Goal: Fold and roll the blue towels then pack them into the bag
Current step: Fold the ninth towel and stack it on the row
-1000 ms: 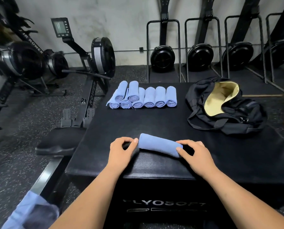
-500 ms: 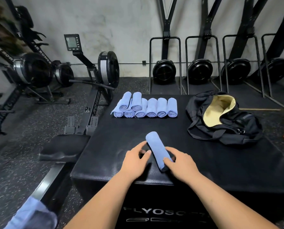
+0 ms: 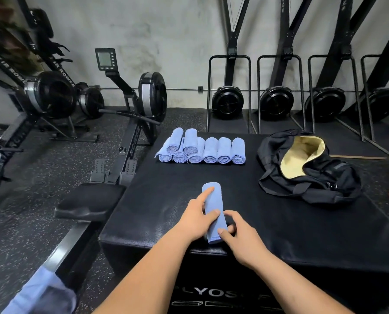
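Presently, the rolled blue towel (image 3: 214,205) lies lengthwise near the front edge of the worktop (image 3: 291,227). Grip: my left hand (image 3: 196,217) clasps its middle, index finger along the top; my right hand (image 3: 242,237) pinches the near end. Recommendation: keep the roll tight, lift it level, and carry it toward the open bag (image 3: 338,177).

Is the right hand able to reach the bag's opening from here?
Likely yes: the right hand, pinching the rolled towel, has the bag lying open farther back on its own side, and nothing stands on the box top between them.
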Motion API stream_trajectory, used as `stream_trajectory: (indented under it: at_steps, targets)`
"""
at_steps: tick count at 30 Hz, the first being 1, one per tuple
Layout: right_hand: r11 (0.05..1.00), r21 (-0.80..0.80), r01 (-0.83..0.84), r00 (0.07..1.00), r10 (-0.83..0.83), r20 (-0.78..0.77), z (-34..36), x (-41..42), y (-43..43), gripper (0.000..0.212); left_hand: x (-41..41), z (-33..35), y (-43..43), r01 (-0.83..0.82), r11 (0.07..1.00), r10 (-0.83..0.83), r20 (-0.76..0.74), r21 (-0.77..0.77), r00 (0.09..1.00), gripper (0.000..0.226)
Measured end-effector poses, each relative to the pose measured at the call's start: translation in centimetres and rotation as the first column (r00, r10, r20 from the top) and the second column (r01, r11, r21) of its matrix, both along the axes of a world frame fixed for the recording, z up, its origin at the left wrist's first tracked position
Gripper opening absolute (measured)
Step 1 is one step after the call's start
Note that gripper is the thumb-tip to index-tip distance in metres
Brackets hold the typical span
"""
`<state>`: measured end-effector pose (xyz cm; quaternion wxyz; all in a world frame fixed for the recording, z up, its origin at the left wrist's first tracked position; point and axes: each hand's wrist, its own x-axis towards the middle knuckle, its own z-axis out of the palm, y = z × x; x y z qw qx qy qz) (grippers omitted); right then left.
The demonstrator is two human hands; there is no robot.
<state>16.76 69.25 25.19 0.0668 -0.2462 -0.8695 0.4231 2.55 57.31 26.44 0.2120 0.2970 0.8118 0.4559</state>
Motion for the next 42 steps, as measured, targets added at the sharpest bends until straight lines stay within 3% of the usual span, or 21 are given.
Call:
stream_trajectory:
  at_steps: [5,9,11,16,25,33,38,42]
  targets:
    - [0.996,-0.068,-0.056,0.997,0.052,-0.061,1.2,0.1,0.9,0.046,0.0,0.3,0.2,-0.150,0.969,0.105,0.224,0.195,0.969,0.065]
    - [0.967,-0.242,-0.083,0.989,0.050,-0.138,2.7,-0.9,1.5,0.076,-0.9,1.9,0.4,-0.249,0.932,0.139,0.376,0.263,0.916,0.059]
    - [0.924,-0.356,-0.137,0.983,0.081,-0.166,3.7,-1.5,1.4,0.080,-1.6,2.6,0.4,-0.268,0.921,0.131,0.420,0.284,0.898,0.057]
    - [0.903,-0.381,-0.199,0.958,0.097,-0.271,5.1,-3.2,0.9,0.065,-3.3,3.5,0.4,-0.250,0.917,0.113,0.398,0.311,0.910,0.057]
    - [0.873,-0.473,-0.119,0.948,-0.043,-0.316,4.8,-7.8,1.8,0.048,-5.8,3.3,0.4,-0.194,0.890,0.051,0.333,0.412,0.941,0.050]
    - [0.888,-0.460,-0.013,0.930,-0.158,-0.332,4.4,-13.9,4.7,0.049,-11.0,1.4,0.4,-0.213,0.954,0.196,0.095,0.212,0.976,0.061]
    - [0.883,-0.467,0.046,0.925,-0.214,-0.315,4.5,-19.0,7.2,0.048,-14.2,-1.2,0.8,-0.159,0.987,0.158,-0.172,0.008,0.972,0.067]
    - [0.895,-0.434,0.101,0.924,-0.246,-0.293,4.6,-22.7,9.0,0.047,-15.5,-3.7,1.5,-0.190,0.969,0.112,-0.400,-0.161,0.910,0.067]
